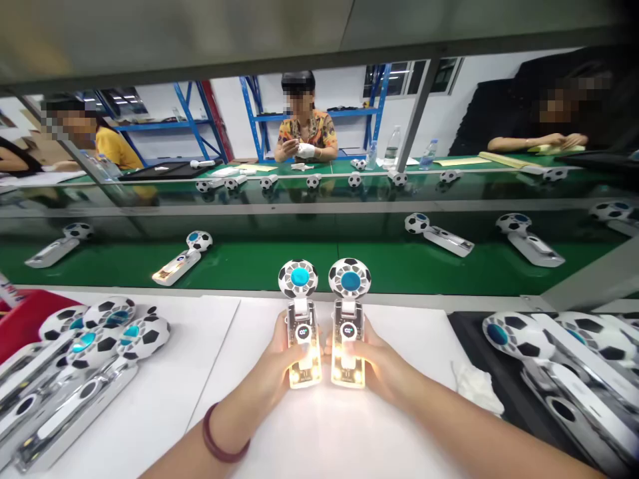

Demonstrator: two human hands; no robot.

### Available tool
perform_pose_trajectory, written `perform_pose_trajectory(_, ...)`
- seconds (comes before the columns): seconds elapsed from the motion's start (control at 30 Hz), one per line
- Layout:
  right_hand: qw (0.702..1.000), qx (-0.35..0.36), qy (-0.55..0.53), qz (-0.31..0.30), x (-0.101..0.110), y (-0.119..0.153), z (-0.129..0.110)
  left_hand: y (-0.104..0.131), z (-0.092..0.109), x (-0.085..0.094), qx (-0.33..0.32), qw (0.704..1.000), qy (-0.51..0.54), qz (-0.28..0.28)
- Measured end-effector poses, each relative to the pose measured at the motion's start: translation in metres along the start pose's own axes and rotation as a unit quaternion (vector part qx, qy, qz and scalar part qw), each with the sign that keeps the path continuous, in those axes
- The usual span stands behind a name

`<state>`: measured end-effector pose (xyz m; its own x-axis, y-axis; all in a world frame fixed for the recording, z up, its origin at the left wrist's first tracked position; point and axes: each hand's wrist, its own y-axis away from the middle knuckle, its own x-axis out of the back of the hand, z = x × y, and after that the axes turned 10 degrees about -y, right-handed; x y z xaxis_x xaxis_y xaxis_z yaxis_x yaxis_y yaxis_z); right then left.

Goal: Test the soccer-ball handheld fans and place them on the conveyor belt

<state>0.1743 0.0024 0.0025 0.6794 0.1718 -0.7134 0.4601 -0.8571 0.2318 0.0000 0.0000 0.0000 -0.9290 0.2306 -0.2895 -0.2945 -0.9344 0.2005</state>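
My left hand [285, 342] is wrapped round a handheld fan [298, 279] with a soccer-ball-patterned head and a blue centre. My right hand [377, 356] grips a matching fan [350, 279] beside it, a small gap apart. Both fans stand upright above the white work surface, heads away from me. Their clear handles glow yellow at the lower end, and each round display reads 100. My thumbs lie on the front of the handles; the other fingers are mostly hidden behind them.
A pile of similar fans [94, 346] lies at left by a red bin [30, 313]. More sit in a black tray [462, 332] at right, near a crumpled white cloth [476, 386]. Several fans lie on the green conveyor [279, 246]. Co-workers sit across it; a metal post [417, 116] stands between.
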Motion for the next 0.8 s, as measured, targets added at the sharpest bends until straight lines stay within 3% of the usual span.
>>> perform_pose_trajectory(0.27, 1.000, 0.006, -0.011, 0.023, -0.0037, 0.0034, 0.0016, 0.0005, 0.0011, 0.0011, 0.002, 1.000, -0.024, -0.001)
perform_pose_trajectory(0.8, 0.999, 0.020, -0.028, -0.031, 0.0042, 0.0001, 0.0086, 0.0013, -0.0017, 0.0003, -0.022, 1.000, -0.006, -0.008)
